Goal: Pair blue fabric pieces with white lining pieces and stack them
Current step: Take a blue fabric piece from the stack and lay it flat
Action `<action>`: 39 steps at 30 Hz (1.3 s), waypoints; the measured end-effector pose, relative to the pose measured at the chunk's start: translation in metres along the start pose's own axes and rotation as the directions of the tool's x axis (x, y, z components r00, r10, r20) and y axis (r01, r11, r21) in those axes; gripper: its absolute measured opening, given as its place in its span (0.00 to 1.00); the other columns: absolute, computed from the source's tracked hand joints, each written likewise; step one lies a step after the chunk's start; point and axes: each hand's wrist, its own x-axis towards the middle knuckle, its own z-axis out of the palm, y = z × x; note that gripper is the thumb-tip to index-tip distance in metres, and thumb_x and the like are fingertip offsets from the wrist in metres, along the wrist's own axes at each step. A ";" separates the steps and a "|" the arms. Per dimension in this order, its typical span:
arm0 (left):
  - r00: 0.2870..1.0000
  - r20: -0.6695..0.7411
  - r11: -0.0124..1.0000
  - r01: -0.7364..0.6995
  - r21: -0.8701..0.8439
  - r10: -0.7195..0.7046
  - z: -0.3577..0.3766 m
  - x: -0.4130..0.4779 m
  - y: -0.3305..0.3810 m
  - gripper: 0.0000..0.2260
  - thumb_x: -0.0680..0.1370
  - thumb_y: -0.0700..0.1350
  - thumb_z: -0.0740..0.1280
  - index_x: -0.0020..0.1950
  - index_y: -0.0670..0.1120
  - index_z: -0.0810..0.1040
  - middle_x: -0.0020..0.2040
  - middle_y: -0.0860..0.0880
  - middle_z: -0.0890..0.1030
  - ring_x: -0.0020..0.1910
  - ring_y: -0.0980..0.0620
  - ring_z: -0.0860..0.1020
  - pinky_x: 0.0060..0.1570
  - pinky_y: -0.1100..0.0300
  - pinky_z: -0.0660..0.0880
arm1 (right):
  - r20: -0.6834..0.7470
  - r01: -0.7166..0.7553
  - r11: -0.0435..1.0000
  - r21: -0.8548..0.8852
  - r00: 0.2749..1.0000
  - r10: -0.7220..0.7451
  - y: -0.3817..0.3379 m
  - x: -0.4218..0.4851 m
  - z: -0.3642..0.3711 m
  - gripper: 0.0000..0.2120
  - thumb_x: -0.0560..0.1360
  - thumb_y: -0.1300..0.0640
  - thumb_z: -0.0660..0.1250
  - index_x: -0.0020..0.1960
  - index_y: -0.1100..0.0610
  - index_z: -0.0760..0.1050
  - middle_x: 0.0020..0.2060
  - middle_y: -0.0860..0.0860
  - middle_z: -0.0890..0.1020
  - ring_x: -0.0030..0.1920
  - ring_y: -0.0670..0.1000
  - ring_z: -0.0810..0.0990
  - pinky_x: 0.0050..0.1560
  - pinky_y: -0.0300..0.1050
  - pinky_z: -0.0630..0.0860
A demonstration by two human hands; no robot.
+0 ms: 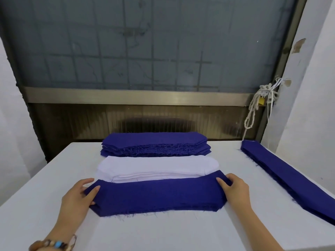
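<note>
A long blue fabric piece (155,194) lies flat across the near part of the white table (163,234). My left hand (79,194) holds its left end, with the thumb on top and the fingers at the edge. My right hand (233,189) holds its right end the same way. Just behind it sits a stack of white lining pieces (155,166), its near edge partly covered by the blue piece. Behind that stands a thick stack of blue fabric pieces (155,144) with frayed edges.
A second pile of long blue pieces (288,178) runs along the table's right edge. A window frame and dark panel rise behind the table's far edge. A knotted rope with a padlock (261,102) hangs at the back right. White walls flank both sides.
</note>
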 end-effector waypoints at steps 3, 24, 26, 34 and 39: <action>1.000 -0.025 1.000 -0.003 -0.013 0.003 -0.001 0.000 -0.002 0.10 0.78 0.41 0.68 0.56 0.51 0.75 0.41 0.44 0.81 0.36 0.45 0.81 0.39 0.54 0.75 | 0.008 -0.026 1.000 -0.002 1.000 0.026 0.000 0.001 0.001 0.03 0.75 0.58 0.69 0.44 0.56 0.76 0.37 0.48 0.80 0.39 0.48 0.77 0.38 0.42 0.70; 0.994 -0.091 0.993 -0.059 0.101 0.068 0.002 0.004 -0.011 0.10 0.74 0.33 0.69 0.39 0.47 0.83 0.38 0.50 0.83 0.38 0.51 0.80 0.38 0.68 0.71 | 0.009 0.016 0.995 -0.095 1.000 -0.015 0.000 0.000 0.003 0.07 0.74 0.65 0.65 0.42 0.54 0.77 0.40 0.51 0.81 0.40 0.49 0.77 0.41 0.43 0.71; 0.992 -0.098 0.992 -0.067 0.108 0.078 0.002 0.004 -0.010 0.09 0.73 0.32 0.70 0.39 0.46 0.83 0.38 0.49 0.83 0.38 0.50 0.80 0.36 0.74 0.71 | 0.008 0.018 0.995 -0.100 1.000 -0.017 -0.001 0.001 0.004 0.07 0.74 0.65 0.65 0.42 0.54 0.77 0.41 0.51 0.81 0.40 0.49 0.77 0.41 0.43 0.70; 0.992 -0.102 0.991 -0.068 0.114 0.080 0.002 0.004 -0.011 0.12 0.73 0.29 0.66 0.41 0.46 0.82 0.39 0.47 0.81 0.38 0.49 0.78 0.37 0.79 0.69 | 0.008 0.036 0.991 -0.131 0.999 -0.035 -0.002 0.000 0.003 0.08 0.73 0.66 0.64 0.43 0.54 0.78 0.43 0.53 0.79 0.40 0.50 0.76 0.41 0.43 0.68; 0.991 -0.106 0.993 -0.066 0.101 0.077 0.003 0.004 -0.011 0.13 0.72 0.29 0.64 0.41 0.46 0.82 0.39 0.46 0.81 0.39 0.48 0.78 0.37 0.71 0.70 | 0.010 0.030 0.990 -0.137 1.000 -0.029 -0.002 0.000 0.003 0.08 0.72 0.66 0.65 0.43 0.54 0.77 0.42 0.53 0.78 0.39 0.49 0.75 0.41 0.43 0.68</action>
